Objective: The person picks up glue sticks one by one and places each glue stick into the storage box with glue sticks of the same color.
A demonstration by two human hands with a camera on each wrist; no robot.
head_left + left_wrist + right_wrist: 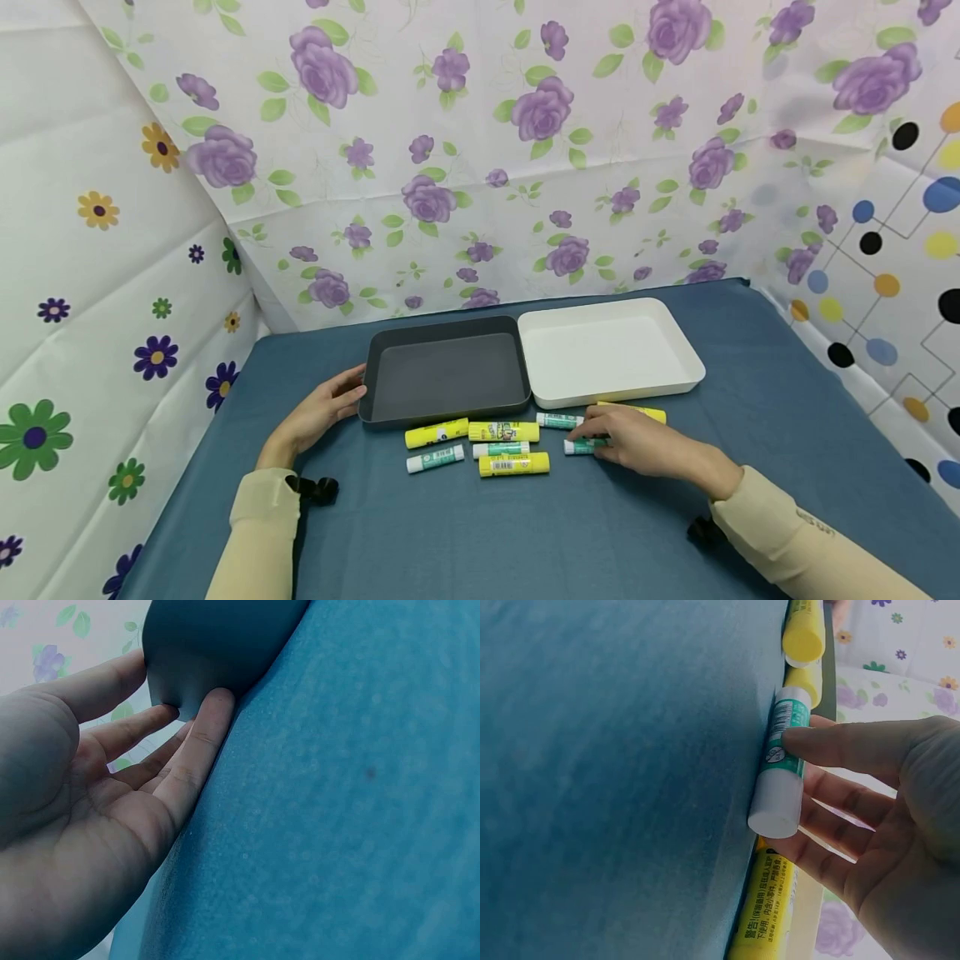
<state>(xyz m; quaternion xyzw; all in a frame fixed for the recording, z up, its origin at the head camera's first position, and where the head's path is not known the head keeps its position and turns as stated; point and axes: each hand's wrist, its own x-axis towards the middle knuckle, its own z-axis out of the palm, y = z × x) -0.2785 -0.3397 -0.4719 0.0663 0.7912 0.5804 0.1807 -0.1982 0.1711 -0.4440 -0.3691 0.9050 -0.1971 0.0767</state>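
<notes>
My right hand (637, 442) pinches a green-and-white glue stick (778, 796) between the thumb and fingers. The stick lies along the cloth, its white end facing the camera in the right wrist view. Partly behind this hand is a yellow glue stick (651, 413), and another green-and-white one (557, 421) lies just beyond the fingertips. My left hand (318, 417) touches the left edge of a dark grey tray (450, 371) with fairly straight fingers. In the left wrist view, those fingertips rest against the tray's outer wall (217, 645).
A white tray (607, 350) stands against the dark one's right side. In front of the dark tray lie several glue sticks, among them a yellow one (514, 464) and a green-and-white one (436, 459). Blue cloth (450, 542) covers the table; patterned curtains (480, 150) enclose it.
</notes>
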